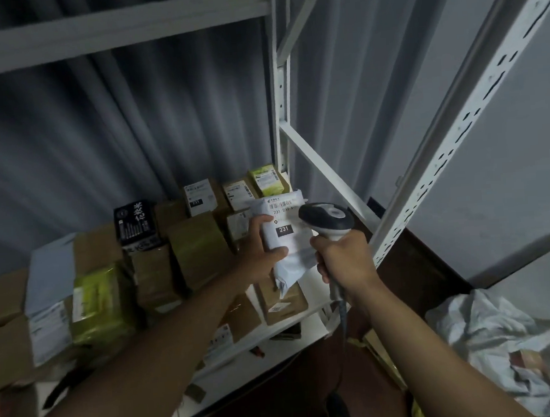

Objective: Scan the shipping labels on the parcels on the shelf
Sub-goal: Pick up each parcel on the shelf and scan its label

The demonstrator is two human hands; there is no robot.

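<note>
My left hand (261,251) grips a white soft mailer parcel (286,240), lifted above the white shelf (271,340), with its shipping label and a black "231" tag facing me. A handheld barcode scanner (328,219) with a dark head and grey top is gripped by my right hand (345,257) just right of the parcel. The scanner's head sits over the label's right edge, and its cord hangs down below my wrist. Several labelled cardboard parcels (201,247) stand in rows on the shelf behind and left of the mailer.
A black box with white lettering (136,224) and yellow-green wrapped parcels (102,304) sit among the cartons. White slotted shelf uprights (457,121) and a diagonal brace (326,171) rise at the right. Crumpled white plastic bags (495,345) lie at lower right. A grey curtain hangs behind.
</note>
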